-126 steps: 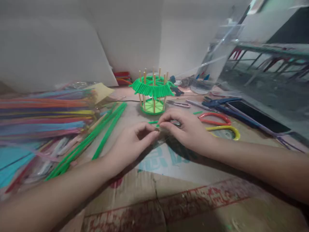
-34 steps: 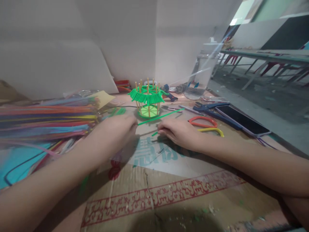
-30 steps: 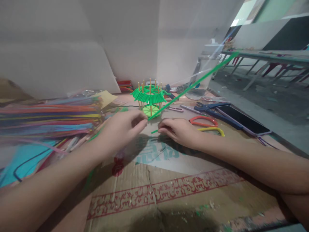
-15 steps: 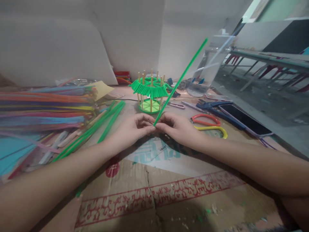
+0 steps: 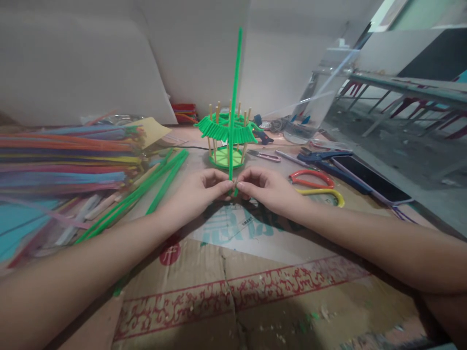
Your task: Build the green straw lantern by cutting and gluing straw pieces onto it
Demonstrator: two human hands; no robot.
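Here, my left hand (image 5: pixel 215 188) pinches a green pipe cleaner (image 5: pixel 236 92) (nearly upright) | right fingertips close on its short green end (image 5: pixel 236 191) | pagoda-like model (image 5: pixel 228 141) just behind | scissors (image 5: pixel 315 184) at right

Cardboard-covered table (image 5: pixel 175 296) under colourful pipe cleaners (image 5: pixel 65 150).

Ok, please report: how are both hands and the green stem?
Left hand pinching green stem, nearly upright. Right hand pinching short green bit alongside. Green model standing behind stem.
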